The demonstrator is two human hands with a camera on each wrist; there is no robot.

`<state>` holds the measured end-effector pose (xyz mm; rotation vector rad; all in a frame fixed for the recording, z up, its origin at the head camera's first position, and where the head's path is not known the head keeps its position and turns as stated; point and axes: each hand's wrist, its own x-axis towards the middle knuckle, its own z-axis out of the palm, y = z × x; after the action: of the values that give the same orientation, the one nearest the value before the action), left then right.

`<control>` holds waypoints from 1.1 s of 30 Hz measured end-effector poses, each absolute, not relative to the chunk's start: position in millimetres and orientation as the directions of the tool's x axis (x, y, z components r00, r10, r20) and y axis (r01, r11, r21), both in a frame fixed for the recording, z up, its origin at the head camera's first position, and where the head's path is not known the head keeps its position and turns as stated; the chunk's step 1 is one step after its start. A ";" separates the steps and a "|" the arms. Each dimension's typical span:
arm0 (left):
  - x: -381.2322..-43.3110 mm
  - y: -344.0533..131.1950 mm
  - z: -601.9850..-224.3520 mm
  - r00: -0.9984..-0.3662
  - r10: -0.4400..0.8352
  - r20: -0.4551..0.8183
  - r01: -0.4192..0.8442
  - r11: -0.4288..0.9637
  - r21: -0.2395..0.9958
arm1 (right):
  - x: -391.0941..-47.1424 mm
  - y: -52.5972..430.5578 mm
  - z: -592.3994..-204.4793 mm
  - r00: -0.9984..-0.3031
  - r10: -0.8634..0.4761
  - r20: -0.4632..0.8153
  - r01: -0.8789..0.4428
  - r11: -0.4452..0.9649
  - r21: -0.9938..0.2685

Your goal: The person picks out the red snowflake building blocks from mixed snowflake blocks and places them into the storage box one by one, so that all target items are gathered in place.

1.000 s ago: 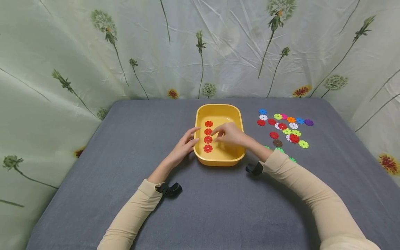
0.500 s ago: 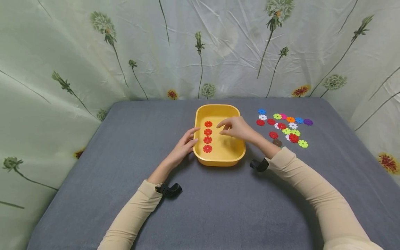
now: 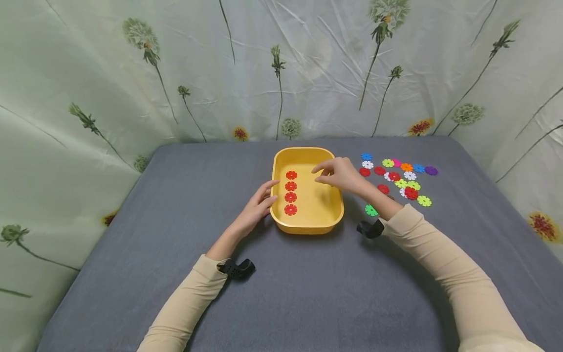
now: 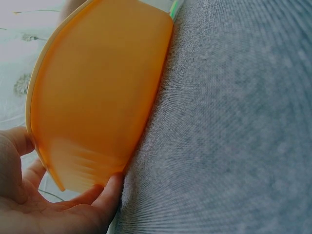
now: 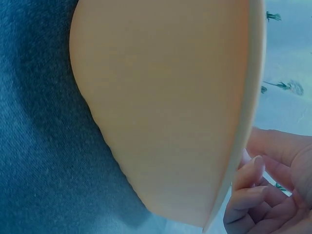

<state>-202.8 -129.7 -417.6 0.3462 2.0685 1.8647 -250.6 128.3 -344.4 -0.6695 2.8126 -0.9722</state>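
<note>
Left hand [image 3: 256, 209] grips yellow tub [image 3: 308, 229] on tabletop [image 3: 290, 293]; steady hold's best. Right hand [image 3: 339, 174] hovers over it, fingers bent, narrow gap, nothing visibly held; better not jog the four red discs [image 3: 291, 186] lined up inside.

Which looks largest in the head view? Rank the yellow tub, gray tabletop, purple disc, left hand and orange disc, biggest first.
1. Gray tabletop
2. Yellow tub
3. Left hand
Last, unranked: purple disc and orange disc, which look too alike in size to separate.
</note>
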 end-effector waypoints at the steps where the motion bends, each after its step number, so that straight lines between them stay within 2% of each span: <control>1: -202.6 -130.2 -417.5 -0.915 0.395 -0.080 -0.038 0.111 0.993 | -250.4 128.8 -343.1 -0.900 -0.433 0.060 -0.377 0.699 -0.608; 25: -202.3 -129.9 -416.5 -0.918 0.388 -0.079 -0.038 0.113 0.993 | -256.6 156.1 -344.7 -0.927 -0.318 0.199 -0.370 0.689 -0.623; 33: -201.7 -131.1 -415.7 -0.914 0.397 -0.080 -0.042 0.104 0.994 | -258.3 164.9 -346.9 -0.930 -0.307 0.202 -0.362 0.675 -0.643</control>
<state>-201.7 -131.1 -415.7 0.3493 2.0611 1.8724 -258.3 164.9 -346.9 -0.5885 2.9447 -1.1577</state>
